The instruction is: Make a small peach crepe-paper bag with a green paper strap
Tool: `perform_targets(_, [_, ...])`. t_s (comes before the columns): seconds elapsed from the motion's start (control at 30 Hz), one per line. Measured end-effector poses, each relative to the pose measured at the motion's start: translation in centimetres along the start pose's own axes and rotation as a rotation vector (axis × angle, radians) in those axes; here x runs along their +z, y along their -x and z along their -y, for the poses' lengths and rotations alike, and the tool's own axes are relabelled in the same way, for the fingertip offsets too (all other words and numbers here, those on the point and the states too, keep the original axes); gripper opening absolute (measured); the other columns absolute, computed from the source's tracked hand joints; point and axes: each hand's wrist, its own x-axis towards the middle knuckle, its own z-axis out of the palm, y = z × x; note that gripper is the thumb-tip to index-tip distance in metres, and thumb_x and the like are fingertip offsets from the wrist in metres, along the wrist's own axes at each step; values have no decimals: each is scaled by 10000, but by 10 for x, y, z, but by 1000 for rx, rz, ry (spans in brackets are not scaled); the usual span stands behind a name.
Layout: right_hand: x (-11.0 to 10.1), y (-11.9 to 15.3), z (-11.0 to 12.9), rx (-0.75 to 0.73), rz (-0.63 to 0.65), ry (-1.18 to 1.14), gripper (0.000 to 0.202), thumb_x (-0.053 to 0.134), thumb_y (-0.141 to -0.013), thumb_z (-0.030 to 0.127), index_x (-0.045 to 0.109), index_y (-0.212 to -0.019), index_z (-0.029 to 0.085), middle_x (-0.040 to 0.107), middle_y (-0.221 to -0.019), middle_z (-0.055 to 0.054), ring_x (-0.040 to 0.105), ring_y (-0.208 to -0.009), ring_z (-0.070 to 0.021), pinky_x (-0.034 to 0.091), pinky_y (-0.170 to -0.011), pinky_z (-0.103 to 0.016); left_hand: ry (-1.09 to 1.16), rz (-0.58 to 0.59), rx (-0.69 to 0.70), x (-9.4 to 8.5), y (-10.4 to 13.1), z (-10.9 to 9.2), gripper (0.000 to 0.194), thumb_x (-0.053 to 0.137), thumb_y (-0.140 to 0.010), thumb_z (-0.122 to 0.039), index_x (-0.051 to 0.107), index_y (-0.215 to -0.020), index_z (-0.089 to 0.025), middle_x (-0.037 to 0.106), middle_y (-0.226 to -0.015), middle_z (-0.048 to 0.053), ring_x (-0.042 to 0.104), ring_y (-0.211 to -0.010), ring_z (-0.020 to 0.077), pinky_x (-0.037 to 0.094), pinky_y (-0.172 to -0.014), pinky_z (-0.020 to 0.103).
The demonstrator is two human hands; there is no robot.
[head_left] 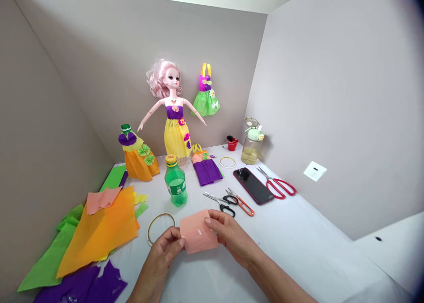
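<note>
A folded piece of peach fabric or crepe paper (195, 243) is held up over the front of the table, with a small whitish strip on its face. My left hand (165, 249) pinches its left edge between thumb and fingers. On the opposite side, my right hand (228, 232) grips the right edge, thumb on top. Just behind the left hand lies a roll of tape (149, 230). Beyond the right hand are black-handled scissors (222, 201) and orange-handled thread snips (244, 203). A green bottle with a yellow cap (176, 186) stands upright behind the peach piece.
Orange sheets (102, 230), green sheets (49, 256) and purple scraps (89, 285) pile up at left. A doll (177, 135) in a yellow skirt stands at the back. A phone (253, 186), red-handled scissors (281, 189) and a water jug (251, 150) sit at right.
</note>
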Motion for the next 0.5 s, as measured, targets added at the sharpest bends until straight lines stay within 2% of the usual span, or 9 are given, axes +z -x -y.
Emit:
perform_targets(0.13, [-3,-3,-5,-9,-61,27,412,792,-697,501,688,-891,153,683,-797,-16,592,-699,-123,419,-682,-234,-43,8,6,-1,1,1,299,687,-788,-459,551,-765,-194,560,-785,2,512,-791,176,411,-758,258])
perform_targets(0.2, [-5,-4,-6,-13,-73,25,386,794,-697,481,677,-852,148,671,-777,-9,563,-657,-106,412,-669,-232,-67,-28,30,-2,0,3,287,681,-796,-462,573,-801,-196,571,-808,5,523,-811,178,422,-774,261])
perform_targets(0.27, [-5,-5,-8,-16,-72,32,361,784,-715,466,666,-837,147,654,-752,-2,533,-628,-94,393,-645,-222,-77,-137,75,-2,-4,5,300,711,-772,-463,597,-868,-202,579,-841,8,541,-838,181,436,-791,265])
perform_targets(0.37, [-5,-5,-9,-23,-57,46,329,761,-748,451,656,-828,150,642,-738,-1,510,-617,-92,365,-617,-216,-6,-321,193,-1,-11,8,449,797,-667,-485,607,-968,-210,612,-989,44,581,-964,212,460,-854,291])
perform_targets(0.43, [-4,-4,-9,-33,-24,42,323,746,-765,448,657,-844,147,651,-752,-11,521,-630,-101,367,-629,-224,106,-311,217,0,-14,9,568,846,-588,-504,609,-1011,-209,638,-1078,83,598,-1048,251,471,-886,318])
perform_targets(0.5, [-1,-2,-7,-52,3,42,321,741,-772,442,655,-839,141,657,-763,-19,527,-648,-108,371,-650,-231,209,-183,128,1,-12,8,628,857,-576,-512,610,-1065,-206,670,-1092,107,619,-1061,281,494,-867,340])
